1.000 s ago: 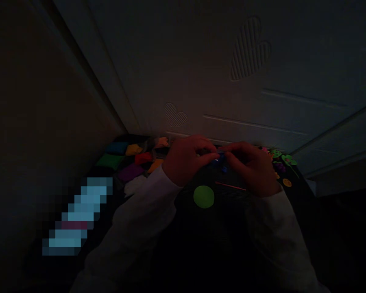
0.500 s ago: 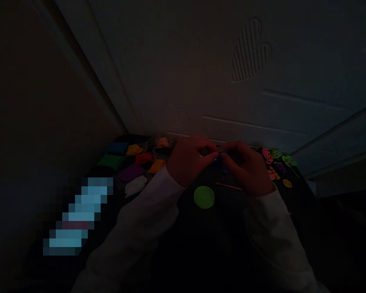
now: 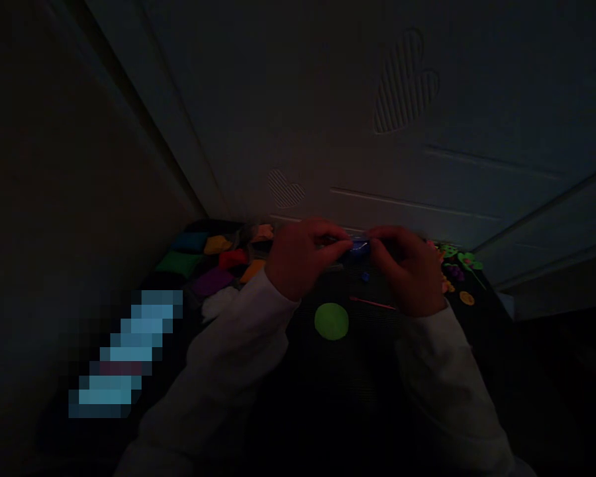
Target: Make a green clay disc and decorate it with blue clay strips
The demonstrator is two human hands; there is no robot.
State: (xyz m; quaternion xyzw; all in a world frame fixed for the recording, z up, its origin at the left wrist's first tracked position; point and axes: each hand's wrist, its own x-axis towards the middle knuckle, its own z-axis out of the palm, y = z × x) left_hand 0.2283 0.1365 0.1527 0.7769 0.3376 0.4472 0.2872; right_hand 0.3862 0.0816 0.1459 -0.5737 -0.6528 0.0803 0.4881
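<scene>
In the dim head view, my left hand (image 3: pixel 300 262) and my right hand (image 3: pixel 414 271) face each other above the dark table. Each pinches one side of a shiny blue packet (image 3: pixel 359 248), seemingly blue clay in clear plastic. A small blue lump (image 3: pixel 365 276) lies just below the packet on the tabletop. Nearer to me are a thin pinkish-red stick (image 3: pixel 372 303), close to my right wrist, and a flat light-green disc (image 3: pixel 332 322).
Several coloured packets, among them a green one (image 3: pixel 179 263) and a purple one (image 3: pixel 212 281), lie to the left. Small coloured flower shapes (image 3: pixel 469 260) and a yellow-orange disc (image 3: pixel 467 298) sit at the right. A pixelated bright rectangle (image 3: pixel 129 354) is at lower left. Behind stands a pale panel (image 3: pixel 328 119) with heart reliefs.
My hands have drawn slightly apart, so more of the blue packet shows between them. The small blue lump below is more plainly visible.
</scene>
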